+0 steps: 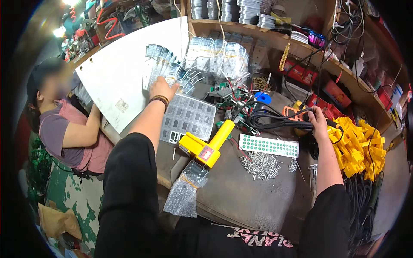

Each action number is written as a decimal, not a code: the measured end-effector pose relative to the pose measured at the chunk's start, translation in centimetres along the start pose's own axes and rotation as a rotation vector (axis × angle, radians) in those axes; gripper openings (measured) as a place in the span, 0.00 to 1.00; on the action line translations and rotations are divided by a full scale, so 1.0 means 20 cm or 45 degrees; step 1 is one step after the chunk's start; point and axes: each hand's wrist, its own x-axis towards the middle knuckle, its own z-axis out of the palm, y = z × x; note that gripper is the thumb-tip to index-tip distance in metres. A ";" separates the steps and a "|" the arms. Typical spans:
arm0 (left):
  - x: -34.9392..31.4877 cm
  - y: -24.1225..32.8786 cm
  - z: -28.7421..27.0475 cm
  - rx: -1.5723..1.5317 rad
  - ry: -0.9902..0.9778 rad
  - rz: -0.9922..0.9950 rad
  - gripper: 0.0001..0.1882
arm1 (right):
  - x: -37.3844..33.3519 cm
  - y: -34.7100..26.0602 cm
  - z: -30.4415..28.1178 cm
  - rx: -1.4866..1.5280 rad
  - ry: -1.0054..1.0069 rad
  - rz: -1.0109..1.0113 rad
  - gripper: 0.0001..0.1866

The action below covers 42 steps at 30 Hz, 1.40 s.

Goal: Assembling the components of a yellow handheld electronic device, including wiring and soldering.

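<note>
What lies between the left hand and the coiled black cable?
In the head view, a grey printed sheet lies nearer the left hand, and a jumble of green circuit boards lies nearer the black cable.

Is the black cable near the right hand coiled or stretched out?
Coiled: the black cable runs in several loops bunched together, reaching the right hand. Whether anything ties them, I cannot tell.

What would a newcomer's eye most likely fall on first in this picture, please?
Probably the bright yellow tool in the middle of the bench, with bubble wrap at its lower end. Next would come the heap of yellow plastic parts to the right of the right hand, which holds black cable, then the small silver screws piled below the green-dotted white sheet.
</note>
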 end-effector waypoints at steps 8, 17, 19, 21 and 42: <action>-0.03 -0.03 -0.05 -0.393 0.703 0.416 0.30 | 0.03 -0.02 0.04 0.033 -0.019 -0.014 0.08; -1.47 0.42 -0.31 -0.545 -0.161 1.768 0.15 | 0.04 0.01 0.01 0.084 -0.030 -0.036 0.09; -1.57 0.40 -0.25 -0.396 -0.051 1.888 0.08 | 0.05 0.01 0.01 0.059 -0.029 -0.054 0.09; -1.59 0.38 -0.17 -0.320 -0.078 1.904 0.06 | 0.04 0.02 0.02 0.030 -0.016 -0.068 0.09; -0.44 -0.18 -0.52 -0.612 0.352 0.586 0.16 | 0.03 -0.03 0.03 0.069 -0.022 -0.012 0.08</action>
